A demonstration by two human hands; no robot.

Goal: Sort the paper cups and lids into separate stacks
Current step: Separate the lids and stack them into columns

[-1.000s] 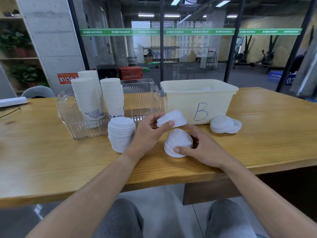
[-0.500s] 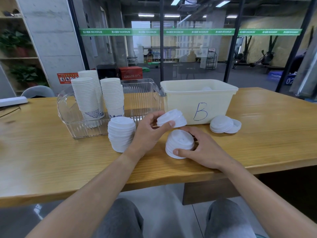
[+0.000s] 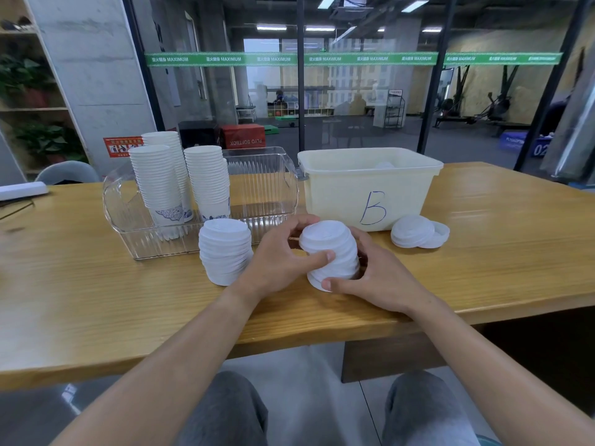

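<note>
Both hands are grasping one lid stack (image 3: 331,252) standing on the table (image 3: 80,300) near its front edge: the left hand (image 3: 280,262) is wrapping its upper half with the thumb across the front, and the right hand (image 3: 376,278) is cupping its base, thumb lying along the bottom rim. A second lid stack (image 3: 225,252) is standing just left of the left hand, in front of the clear tray (image 3: 264,188) holding three cup stacks (image 3: 180,181). A few loose lids (image 3: 418,231) are lying beside the bin (image 3: 370,185) marked B.
</note>
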